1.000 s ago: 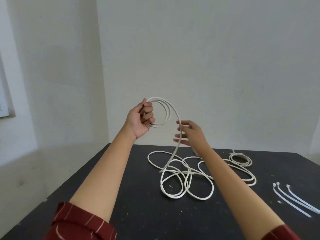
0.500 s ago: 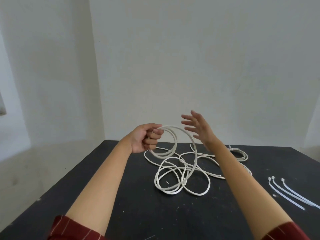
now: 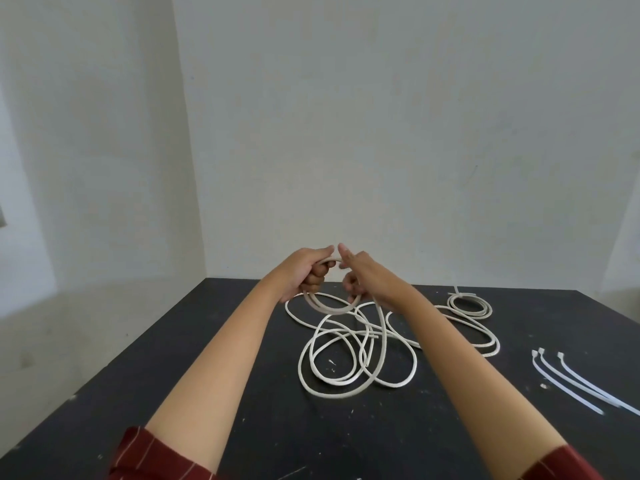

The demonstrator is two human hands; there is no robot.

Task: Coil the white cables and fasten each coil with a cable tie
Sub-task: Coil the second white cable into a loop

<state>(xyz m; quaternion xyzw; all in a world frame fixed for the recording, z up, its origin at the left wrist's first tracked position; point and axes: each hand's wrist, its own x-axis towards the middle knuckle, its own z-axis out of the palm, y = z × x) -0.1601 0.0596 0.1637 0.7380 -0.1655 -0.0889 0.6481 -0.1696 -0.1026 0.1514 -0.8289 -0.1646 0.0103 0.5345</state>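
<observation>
Loose cable (image 3: 360, 355) sprawls over the middle of the table (image 3: 207, 393), reaching toward the far edge. A tied coil (image 3: 470, 305) lies by the far edge, right of the tangle. Three cable ties (image 3: 581, 386) lie near the right edge. Bare tabletop runs along the left edge and the near edge, and between tangle and ties.

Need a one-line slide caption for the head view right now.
Both hands, left and right, hold a small white cable coil above the black table; loose cable, cable ties nearby.
</observation>
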